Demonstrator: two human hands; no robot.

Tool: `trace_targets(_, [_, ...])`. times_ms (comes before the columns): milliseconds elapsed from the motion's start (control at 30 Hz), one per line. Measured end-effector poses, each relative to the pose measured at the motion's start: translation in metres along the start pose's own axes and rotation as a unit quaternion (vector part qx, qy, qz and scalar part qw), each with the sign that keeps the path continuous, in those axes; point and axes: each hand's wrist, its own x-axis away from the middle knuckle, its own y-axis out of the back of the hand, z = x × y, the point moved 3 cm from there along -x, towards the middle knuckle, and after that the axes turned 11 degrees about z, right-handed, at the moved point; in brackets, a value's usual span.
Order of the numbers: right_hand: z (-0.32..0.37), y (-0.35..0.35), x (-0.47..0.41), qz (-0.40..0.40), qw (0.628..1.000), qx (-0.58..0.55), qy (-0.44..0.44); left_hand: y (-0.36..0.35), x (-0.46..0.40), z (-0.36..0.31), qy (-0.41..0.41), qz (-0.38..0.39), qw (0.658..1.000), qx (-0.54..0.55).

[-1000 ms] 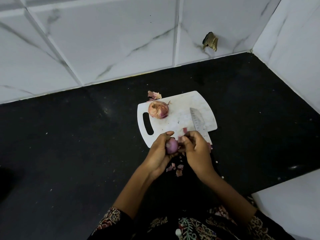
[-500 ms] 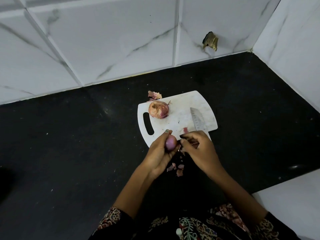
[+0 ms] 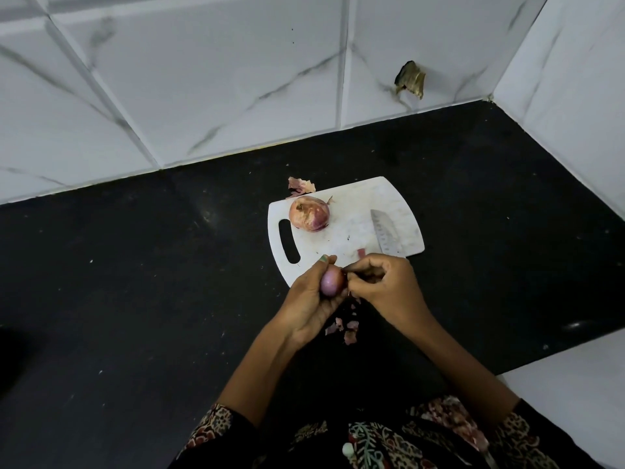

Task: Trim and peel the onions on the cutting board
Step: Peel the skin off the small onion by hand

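Note:
My left hand [image 3: 309, 301] grips a small purple onion [image 3: 331, 281], mostly bare of skin, just over the near edge of the white cutting board [image 3: 351, 231]. Touching the onion's right side, my right hand [image 3: 389, 289] has its fingers curled and pinches a strip of skin at the top. A second, larger onion [image 3: 309, 213] still in its papery skin lies at the board's far left. A knife blade [image 3: 385, 236] lies on the board's right part, its handle hidden behind my right hand.
Onion skin scraps [image 3: 345, 328] lie on the black counter below my hands, and one more skin piece [image 3: 300, 186] sits just beyond the board. White marble-tiled walls close off the back and right. A brown patch [image 3: 411, 79] marks the back wall.
Both hands have lifted slightly toward the board. The left hand has turned the onion, and the right hand's fingers have shifted to the onion's top.

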Motion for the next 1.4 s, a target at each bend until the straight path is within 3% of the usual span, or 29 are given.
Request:
trace_targets(233, [0.004, -0.004, 0.006, -0.014, 0.999, 0.005, 0.030, 0.000, -0.003, 0.000, -0.026, -0.031, 0.998, 0.047])
trace_targets(367, [0.007, -0.012, 0.009, -0.045, 0.995, 0.069, 0.055, -0.003, -0.004, 0.000, -0.063, -0.031, 0.997, 0.019])
trace_targets(700, [0.001, -0.008, 0.002, -0.097, 0.990, 0.091, 0.042, -0.006, -0.001, 0.006, -0.041, -0.044, 0.996, 0.064])
trace_targets(800, [0.003, -0.011, 0.009, -0.091, 0.987, 0.102, 0.081, -0.010, 0.002, 0.003, -0.051, -0.043, 0.992, 0.107])
trace_targets(1000, [0.005, -0.022, 0.014, -0.099, 0.975, 0.151, 0.132, -0.021, 0.006, 0.001, -0.067, -0.019, 0.995, 0.077])
trace_targets(1167, [0.004, -0.024, 0.012, -0.087, 0.978, 0.155, 0.109, -0.013, 0.001, 0.003, -0.072, -0.022, 0.992, 0.101])
trace_targets(1400, [-0.007, -0.006, 0.004, -0.146, 0.983, 0.106, 0.029, -0.009, 0.000, 0.011, -0.048, -0.041, 0.987, 0.149])
